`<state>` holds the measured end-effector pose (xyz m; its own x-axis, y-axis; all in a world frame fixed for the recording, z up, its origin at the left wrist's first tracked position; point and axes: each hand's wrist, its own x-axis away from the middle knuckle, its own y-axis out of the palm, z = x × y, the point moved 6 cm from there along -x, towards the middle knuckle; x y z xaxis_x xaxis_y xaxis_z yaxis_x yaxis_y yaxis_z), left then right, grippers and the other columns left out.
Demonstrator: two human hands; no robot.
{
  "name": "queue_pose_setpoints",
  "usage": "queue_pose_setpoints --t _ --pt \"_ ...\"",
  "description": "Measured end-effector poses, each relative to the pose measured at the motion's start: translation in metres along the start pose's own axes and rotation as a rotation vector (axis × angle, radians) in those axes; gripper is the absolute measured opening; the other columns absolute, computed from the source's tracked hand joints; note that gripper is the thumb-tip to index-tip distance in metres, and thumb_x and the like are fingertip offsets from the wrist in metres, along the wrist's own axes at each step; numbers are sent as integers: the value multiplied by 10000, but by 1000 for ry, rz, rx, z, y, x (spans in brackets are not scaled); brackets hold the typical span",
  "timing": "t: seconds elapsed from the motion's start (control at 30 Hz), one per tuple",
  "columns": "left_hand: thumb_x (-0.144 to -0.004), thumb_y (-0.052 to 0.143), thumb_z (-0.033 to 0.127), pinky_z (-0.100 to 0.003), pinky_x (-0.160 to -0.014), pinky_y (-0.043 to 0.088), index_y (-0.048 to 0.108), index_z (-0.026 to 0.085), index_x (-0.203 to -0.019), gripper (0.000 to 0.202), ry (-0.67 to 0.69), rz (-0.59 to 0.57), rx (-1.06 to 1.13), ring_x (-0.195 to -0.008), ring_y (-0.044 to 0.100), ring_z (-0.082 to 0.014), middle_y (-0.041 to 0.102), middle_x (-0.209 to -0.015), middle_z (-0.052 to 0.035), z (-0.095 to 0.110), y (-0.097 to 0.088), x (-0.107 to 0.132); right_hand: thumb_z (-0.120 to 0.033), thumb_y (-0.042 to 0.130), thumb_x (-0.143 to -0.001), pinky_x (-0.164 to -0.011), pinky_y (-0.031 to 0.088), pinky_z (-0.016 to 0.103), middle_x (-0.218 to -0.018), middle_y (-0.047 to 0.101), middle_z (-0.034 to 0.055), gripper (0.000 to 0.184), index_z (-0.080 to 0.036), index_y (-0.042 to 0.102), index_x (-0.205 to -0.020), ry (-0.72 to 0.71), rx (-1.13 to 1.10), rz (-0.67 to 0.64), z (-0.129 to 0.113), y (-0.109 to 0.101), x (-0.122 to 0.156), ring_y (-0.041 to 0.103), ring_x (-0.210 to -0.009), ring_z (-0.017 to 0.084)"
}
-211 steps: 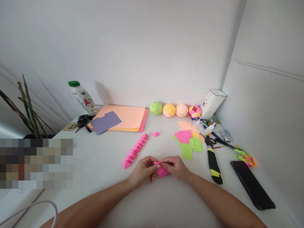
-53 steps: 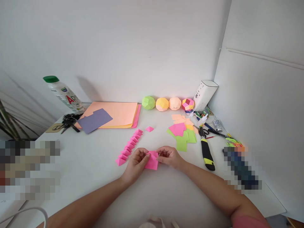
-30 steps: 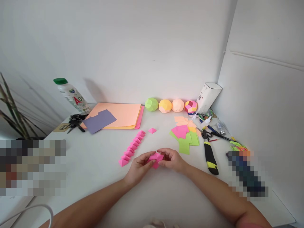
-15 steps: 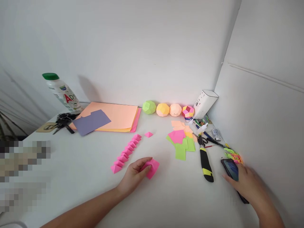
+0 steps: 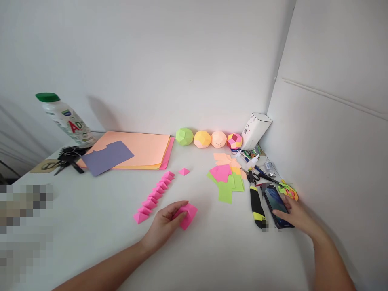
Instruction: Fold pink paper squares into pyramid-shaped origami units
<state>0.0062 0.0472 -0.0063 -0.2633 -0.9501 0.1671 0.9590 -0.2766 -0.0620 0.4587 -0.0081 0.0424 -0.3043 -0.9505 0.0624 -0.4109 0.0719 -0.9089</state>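
My left hand (image 5: 163, 224) rests on the white table (image 5: 91, 226), fingers curled over a partly folded pink paper piece (image 5: 188, 214). My right hand (image 5: 298, 216) is out to the right and grips a black phone (image 5: 274, 204) with a lit screen, lying beside a black and yellow utility knife (image 5: 257, 204). A row of folded pink paper pyramids (image 5: 154, 195) runs diagonally just left of my left hand, with a single pink pyramid (image 5: 184, 171) behind it.
Loose pink, green and orange paper squares (image 5: 226, 178) lie mid-right. Paper balls (image 5: 206, 138) line the back wall next to a white box (image 5: 254, 130). Orange sheets (image 5: 142, 149), a purple card (image 5: 107, 157), keys (image 5: 68, 157) and a bottle (image 5: 65, 119) sit at the left. Scissors and pens (image 5: 257, 171) crowd the right corner.
My right hand let go of the pink paper, swung right and took hold of the phone, shifting it toward the knife. My left hand stayed on the pink paper.
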Motion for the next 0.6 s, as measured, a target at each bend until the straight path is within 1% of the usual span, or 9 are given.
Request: queue_pose_setpoints --t 0.03,0.1,0.17,0.23,0.3,0.33,0.4,0.5,0.6 --pt "-756 625 379 -301 -771 555 645 187 -1070 369 0 -1 -1 -923 663 -222 720 -1010 -68 1 0 0 -485 703 -585 -755 546 362 -1129 614 141 745 -180 511 -1236 30 -105 -99 8 1 1 610 -992 306" --pt "-752 626 380 -299 -765 558 648 187 -1066 369 -5 -4 -4 -914 666 -220 724 -1000 -65 2 0 0 -409 756 -540 -768 549 366 -1136 593 132 807 -205 475 -1268 72 -238 -220 21 -2 4 589 -1017 298" --pt "-747 628 379 -293 -752 561 649 185 -1063 371 -9 -2 -8 -900 670 -217 728 -985 -63 3 1 0 -337 785 -503 -770 549 362 -1128 582 118 814 -216 485 -1250 92 -308 -237 28 -7 5 590 -981 279" --pt "-745 630 375 -287 -743 562 651 186 -1058 366 -8 1 -8 -887 671 -213 729 -975 -60 4 1 0 -308 794 -492 -732 555 349 -1067 595 95 802 -224 497 -1232 102 -351 -219 31 -9 2 602 -898 250" --pt "-748 627 372 -284 -740 562 651 188 -1056 359 -8 0 -7 -881 672 -209 730 -969 -56 4 2 1 -335 785 -521 -674 553 327 -968 611 63 752 -231 512 -1214 113 -384 -175 32 -6 -6 609 -795 215" --pt "-751 626 371 -283 -742 562 650 190 -1057 357 -8 -2 -5 -882 672 -208 730 -971 -55 4 2 1 -363 764 -560 -658 547 311 -922 612 49 695 -229 525 -1198 120 -397 -131 32 -5 -11 608 -756 198" --pt "-755 623 370 -281 -748 560 648 193 -1060 353 -5 -5 -4 -891 671 -207 728 -980 -55 3 1 1 -424 709 -639 -572 525 273 -831 605 29 598 -218 543 -1175 148 -391 -99 35 -1 -20 605 -701 184" --pt "-761 619 372 -277 -748 558 645 195 -1066 353 -2 -8 -9 -890 670 -203 729 -974 -52 1 1 -1 -471 671 -676 -508 495 257 -838 627 42 550 -212 565 -1149 174 -357 -62 38 3 -28 614 -713 203" --pt "-766 616 376 -274 -752 556 641 199 -1075 357 -8 -13 -10 -892 670 -200 728 -977 -48 -1 2 -2 -500 635 -704 -567 514 286 -927 654 68 536 -206 570 -1148 181 -305 -33 38 3 -30 630 -786 230"
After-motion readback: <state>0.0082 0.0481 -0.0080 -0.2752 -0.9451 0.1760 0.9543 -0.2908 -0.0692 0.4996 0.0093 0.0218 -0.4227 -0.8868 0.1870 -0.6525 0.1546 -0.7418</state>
